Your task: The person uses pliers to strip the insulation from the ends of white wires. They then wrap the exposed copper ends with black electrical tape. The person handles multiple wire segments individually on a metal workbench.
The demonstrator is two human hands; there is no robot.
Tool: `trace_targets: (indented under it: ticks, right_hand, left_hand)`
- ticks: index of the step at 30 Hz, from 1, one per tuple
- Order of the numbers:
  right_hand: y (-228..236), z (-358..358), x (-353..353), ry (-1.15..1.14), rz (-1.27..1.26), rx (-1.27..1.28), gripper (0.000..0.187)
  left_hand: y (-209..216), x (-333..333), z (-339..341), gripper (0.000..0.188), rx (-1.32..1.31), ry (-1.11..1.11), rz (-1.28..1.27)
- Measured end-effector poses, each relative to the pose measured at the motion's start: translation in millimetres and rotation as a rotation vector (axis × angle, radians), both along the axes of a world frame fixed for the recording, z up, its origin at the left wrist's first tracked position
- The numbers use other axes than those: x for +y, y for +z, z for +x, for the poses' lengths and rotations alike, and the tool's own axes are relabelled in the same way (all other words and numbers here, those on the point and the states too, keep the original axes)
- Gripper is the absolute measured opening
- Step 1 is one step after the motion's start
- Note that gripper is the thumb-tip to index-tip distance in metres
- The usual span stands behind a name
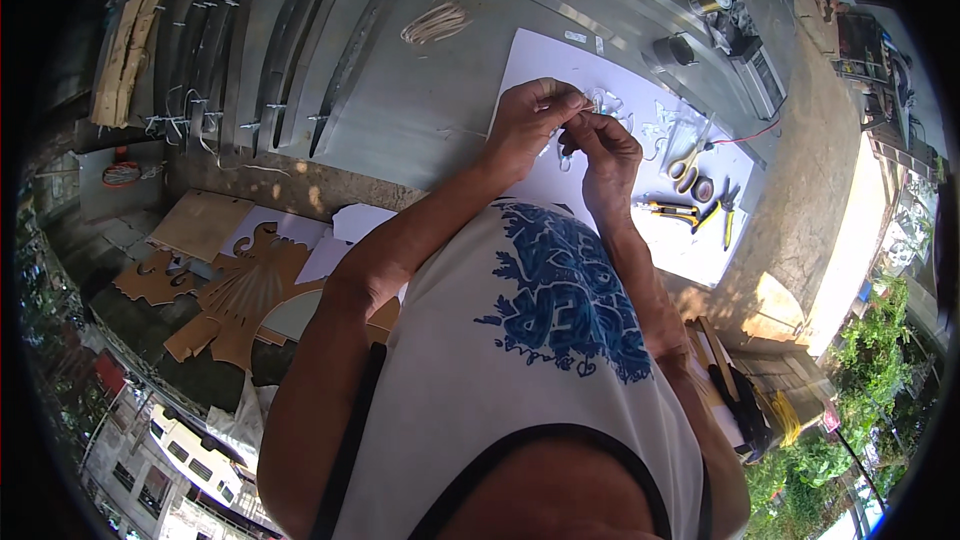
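My left hand (528, 125) and my right hand (608, 157) meet fingertip to fingertip over a white board (540, 55). Both are closed in a pinch, and whatever is between the fingers is too small to make out. Just beyond the fingers lies a loose pile of transparent strips and thin wires (612, 106). To the right of my right hand are scissors (684, 168), a dark roll of tape (704, 189), a yellow-and-black utility knife (668, 210) and pliers (727, 215) with yellow-and-black handles.
A bundle of pale cord (435, 22) lies on the grey metal table (400, 90). Several long dark metal strips (360, 50) with white wires rest at the left. A tin can (710, 0) and a dark cup (674, 51) stand far right. Brown cut-out panels (250, 280) lie lower left.
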State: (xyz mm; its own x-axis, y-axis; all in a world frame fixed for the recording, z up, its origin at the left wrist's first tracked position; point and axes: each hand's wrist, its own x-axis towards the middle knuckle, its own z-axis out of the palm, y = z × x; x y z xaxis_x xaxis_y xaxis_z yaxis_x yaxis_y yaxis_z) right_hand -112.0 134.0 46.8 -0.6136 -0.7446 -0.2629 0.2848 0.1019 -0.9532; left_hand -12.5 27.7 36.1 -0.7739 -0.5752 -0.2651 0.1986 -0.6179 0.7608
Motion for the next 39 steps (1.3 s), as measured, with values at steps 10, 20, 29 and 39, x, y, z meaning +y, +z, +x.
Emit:
trace_targets:
  ticks: [10,20,29,39]
  right_hand:
    - [48,-40,1,0.203,0.048,0.878,0.021]
    - [67,-70,-13,0.621,-0.074,1.336,0.024]
    - [62,-69,-7,0.579,-0.110,1.381,0.020]
    - [68,-71,-3,0.646,-0.120,1.468,0.024]
  left_hand:
    - [5,-4,5,0.023,-0.204,0.057,-0.337]
    - [20,0,8,0.021,-0.343,-0.091,-0.495]
    - [19,2,7,0.019,-0.326,-0.076,-0.464]
    - [26,-5,4,0.020,-0.362,-0.071,-0.676]
